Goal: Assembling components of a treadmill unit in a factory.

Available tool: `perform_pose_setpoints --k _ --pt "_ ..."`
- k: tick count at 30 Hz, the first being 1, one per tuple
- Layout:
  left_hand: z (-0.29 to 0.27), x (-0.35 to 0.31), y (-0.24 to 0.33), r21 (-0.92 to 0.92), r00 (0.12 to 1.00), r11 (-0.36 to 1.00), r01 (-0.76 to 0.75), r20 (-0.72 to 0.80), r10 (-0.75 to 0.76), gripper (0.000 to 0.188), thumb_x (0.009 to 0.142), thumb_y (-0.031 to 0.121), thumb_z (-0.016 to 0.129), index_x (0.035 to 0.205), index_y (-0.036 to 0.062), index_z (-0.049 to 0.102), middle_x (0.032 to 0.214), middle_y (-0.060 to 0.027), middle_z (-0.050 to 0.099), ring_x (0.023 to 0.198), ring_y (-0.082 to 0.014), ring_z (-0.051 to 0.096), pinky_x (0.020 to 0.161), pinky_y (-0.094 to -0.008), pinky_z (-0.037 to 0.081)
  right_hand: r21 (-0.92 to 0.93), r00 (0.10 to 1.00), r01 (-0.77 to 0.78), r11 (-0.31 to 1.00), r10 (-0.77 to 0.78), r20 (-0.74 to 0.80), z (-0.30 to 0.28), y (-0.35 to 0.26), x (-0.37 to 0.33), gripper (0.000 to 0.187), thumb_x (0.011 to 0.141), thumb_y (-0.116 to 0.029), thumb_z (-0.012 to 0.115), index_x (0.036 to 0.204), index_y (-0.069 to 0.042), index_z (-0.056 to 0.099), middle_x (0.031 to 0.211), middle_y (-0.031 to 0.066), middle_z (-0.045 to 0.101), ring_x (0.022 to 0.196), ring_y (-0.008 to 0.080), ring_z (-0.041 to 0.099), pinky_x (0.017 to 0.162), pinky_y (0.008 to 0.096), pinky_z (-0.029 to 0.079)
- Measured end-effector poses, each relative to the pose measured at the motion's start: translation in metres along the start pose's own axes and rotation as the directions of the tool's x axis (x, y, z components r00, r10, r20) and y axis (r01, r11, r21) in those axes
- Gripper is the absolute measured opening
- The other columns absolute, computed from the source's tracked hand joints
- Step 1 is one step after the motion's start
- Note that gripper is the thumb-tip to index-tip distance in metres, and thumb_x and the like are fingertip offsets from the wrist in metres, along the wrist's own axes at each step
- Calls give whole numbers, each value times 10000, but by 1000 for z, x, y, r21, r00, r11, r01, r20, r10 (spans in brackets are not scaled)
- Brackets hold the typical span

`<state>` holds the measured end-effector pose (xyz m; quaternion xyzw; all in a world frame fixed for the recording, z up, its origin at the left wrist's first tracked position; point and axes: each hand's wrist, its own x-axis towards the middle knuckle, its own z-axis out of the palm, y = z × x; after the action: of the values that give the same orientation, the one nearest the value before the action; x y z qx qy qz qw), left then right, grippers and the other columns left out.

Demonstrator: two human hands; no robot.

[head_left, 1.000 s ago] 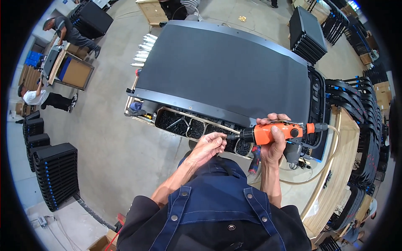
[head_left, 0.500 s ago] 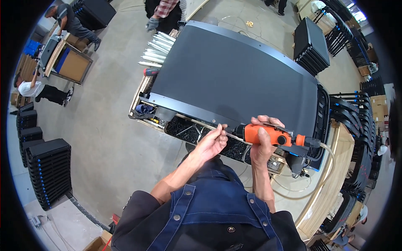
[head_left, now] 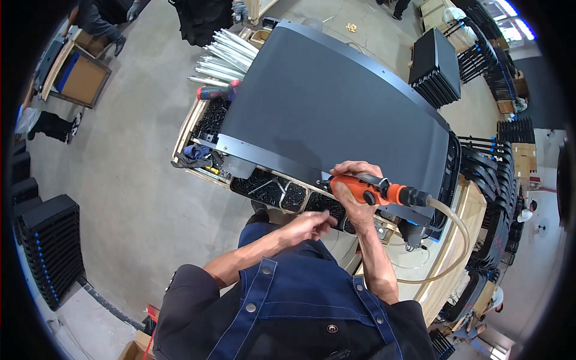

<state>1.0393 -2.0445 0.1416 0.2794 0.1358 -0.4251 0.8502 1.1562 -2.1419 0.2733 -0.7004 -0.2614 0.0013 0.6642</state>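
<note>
Left hand half-curled, contents can't tell, over near side of bins: at least three, holding small dark hardware. Right hand wraps one orange driver, tip by dark panel's near edge. Farther: red-and-blue tool, one silver tube bundle.

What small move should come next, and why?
Probably steady the right hand and press the orange tool gently toward the gray rail: its tip appears to be at the rail, and the left hand is clear of it.
</note>
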Motion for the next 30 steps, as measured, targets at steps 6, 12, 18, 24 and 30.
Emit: perform_pose_setpoints --k 6,12,18,24,30 --pt "-13 -14 -18 352 996 936 -3 89 -30 501 1017 481 553 1170 23 687 887 -9 657 735 -75 566 644 -218 463 -51 1000 6 999 -5 30 6 2 1 354 800 98 700 1078 -17 513 988 172 661 941 301 704 990 531 536" --pt "-59 19 -49 601 999 799 -8 -31 34 291 1002 285 602 1040 19 715 822 -55 706 663 -111 644 589 -273 548 14 993 -81 997 82 -80 5 14 -7 301 759 110 719 1023 -13 639 1051 109 694 981 218 691 935 360 560" --pt "-91 99 -81 955 907 282 87 -193 374 208 831 105 574 961 82 734 960 -177 729 978 -389 685 853 -491 525 51 999 25 998 -23 -49 -28 -12 -9 511 794 72 743 1255 -16 541 1265 180 613 1079 272 686 887 353 565" --pt "-102 170 -117 971 852 -29 238 -194 487 171 866 99 640 1030 54 656 888 -213 713 925 -390 702 796 -509 555 48 953 -138 989 146 -264 -102 -39 -91 490 827 6 735 1237 -38 471 1193 185 583 1002 292 681 936 454 568" --pt "-98 203 -129 925 855 -130 356 -266 445 169 898 64 564 1025 52 675 912 -205 732 879 -381 726 736 -483 588 117 775 -352 929 359 -519 -149 -34 -164 434 811 -19 745 1176 -19 510 1097 151 636 969 249 685 926 429 565"
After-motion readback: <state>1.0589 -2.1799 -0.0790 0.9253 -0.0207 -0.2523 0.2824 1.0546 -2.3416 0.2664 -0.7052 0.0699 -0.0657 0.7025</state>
